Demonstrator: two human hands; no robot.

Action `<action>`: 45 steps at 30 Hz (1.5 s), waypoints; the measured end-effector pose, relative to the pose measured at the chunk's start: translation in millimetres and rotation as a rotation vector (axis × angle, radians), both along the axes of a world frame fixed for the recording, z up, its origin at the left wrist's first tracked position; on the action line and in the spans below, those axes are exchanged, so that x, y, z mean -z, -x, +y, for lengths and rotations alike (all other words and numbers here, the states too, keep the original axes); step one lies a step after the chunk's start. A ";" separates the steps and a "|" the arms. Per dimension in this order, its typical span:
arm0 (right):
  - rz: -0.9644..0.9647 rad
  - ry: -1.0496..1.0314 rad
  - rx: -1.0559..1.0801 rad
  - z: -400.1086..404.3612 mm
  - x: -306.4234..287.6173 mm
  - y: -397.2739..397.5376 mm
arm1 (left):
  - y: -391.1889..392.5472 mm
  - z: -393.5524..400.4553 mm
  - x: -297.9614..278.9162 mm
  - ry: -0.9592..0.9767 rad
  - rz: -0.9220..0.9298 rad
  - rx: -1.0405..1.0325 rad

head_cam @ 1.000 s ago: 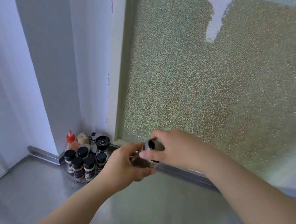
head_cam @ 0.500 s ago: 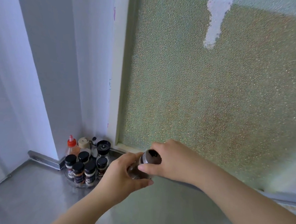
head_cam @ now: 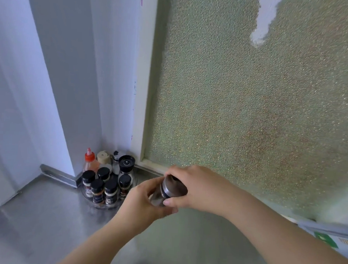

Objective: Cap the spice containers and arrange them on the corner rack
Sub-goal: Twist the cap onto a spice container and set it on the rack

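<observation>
A glass spice jar (head_cam: pixel 159 197) with dark contents is held tilted above the steel counter. My left hand (head_cam: pixel 143 203) wraps its body from below. My right hand (head_cam: pixel 194 186) grips its silver and dark cap (head_cam: pixel 173 188) from above, the thumb under the cap's rim. In the corner to the left stands a round clear rack (head_cam: pixel 106 206) holding several small black-capped spice jars (head_cam: pixel 97 190), a black-topped grinder (head_cam: pixel 126 165), a beige-capped jar (head_cam: pixel 103 158) and a red-capped bottle (head_cam: pixel 90 161).
The steel counter (head_cam: pixel 43 216) runs out to the left and front. A frosted green window (head_cam: pixel 251 95) with its frame rises behind the hands. White wall panels (head_cam: pixel 51 75) close the corner. A green-marked label (head_cam: pixel 324 239) shows at the right edge.
The view has shifted down and left a little. Both hands stay on the jar, and my right hand has turned over the cap so that it covers more of the top.
</observation>
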State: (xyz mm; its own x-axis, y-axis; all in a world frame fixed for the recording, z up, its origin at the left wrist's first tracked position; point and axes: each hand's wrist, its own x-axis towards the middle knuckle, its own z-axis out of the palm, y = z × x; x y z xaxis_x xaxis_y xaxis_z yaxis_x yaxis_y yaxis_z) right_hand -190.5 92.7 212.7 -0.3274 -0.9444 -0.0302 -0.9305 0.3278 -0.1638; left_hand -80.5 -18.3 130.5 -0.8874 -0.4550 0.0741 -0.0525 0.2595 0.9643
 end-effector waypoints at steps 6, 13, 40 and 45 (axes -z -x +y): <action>-0.134 0.033 0.058 -27.6 40.1 -8.4 | -6.3 -19.1 28.0 0.008 -0.079 -0.054; -0.213 -0.023 0.041 -74.1 64.4 -15.1 | -20.5 -51.9 57.0 0.000 -0.149 -0.098; -0.195 0.024 0.181 -225.4 105.4 35.6 | 48.9 -243.9 108.6 0.669 -0.722 0.072; -0.211 0.011 0.192 -229.0 111.5 35.8 | 46.6 -245.1 109.0 0.633 -0.689 -0.036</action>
State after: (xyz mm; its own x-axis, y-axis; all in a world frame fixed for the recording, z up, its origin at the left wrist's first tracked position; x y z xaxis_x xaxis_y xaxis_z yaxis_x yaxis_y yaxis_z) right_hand -226.3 -136.3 101.2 -0.4876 -0.8665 -0.1067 -0.7965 0.4915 -0.3520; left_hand -127.1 -263.4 21.5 -0.8141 -0.5377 -0.2193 -0.5779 0.7129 0.3972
